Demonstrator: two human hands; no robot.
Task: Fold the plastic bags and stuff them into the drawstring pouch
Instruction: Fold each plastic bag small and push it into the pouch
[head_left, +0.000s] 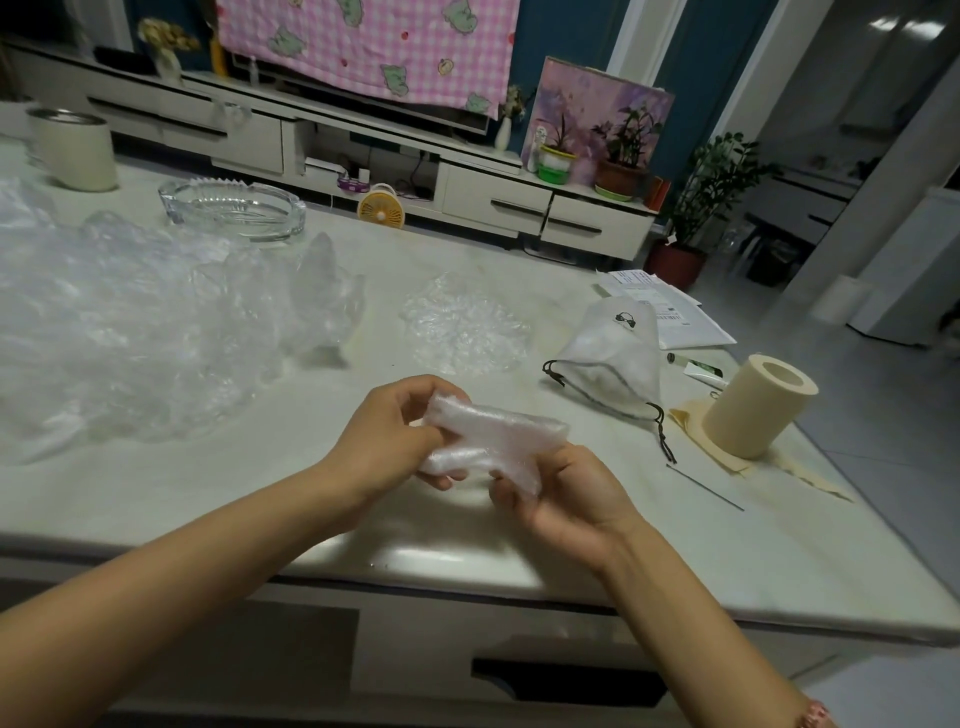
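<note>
A folded plastic bag (491, 436) sits a little below the middle of the frame, held above the near edge of the table (519, 249) as a thick, crumpled strip. The left hand (387, 441) grips its left end, fingers curled over the top and thumb underneath. The right hand (566, 493) pinches its lower right part, fingers bent round the plastic from below.

To the right of the hands, at mid-frame, the drawstring pouch (610, 358) lies on the table, white and partly filled, its mouth facing the near side and its dark cords (665, 431) trailing toward the lower right. Just left of the pouch lies one crumpled clear bag (465, 325), apart from it. A large heap of clear bags (130, 327) fills the left of the frame.

Right of the pouch stands a cream paper roll (756, 408), with papers (670, 312) behind the pouch. A glass ashtray (231, 208) and a cream cup (72, 150) stand at the upper left.
</note>
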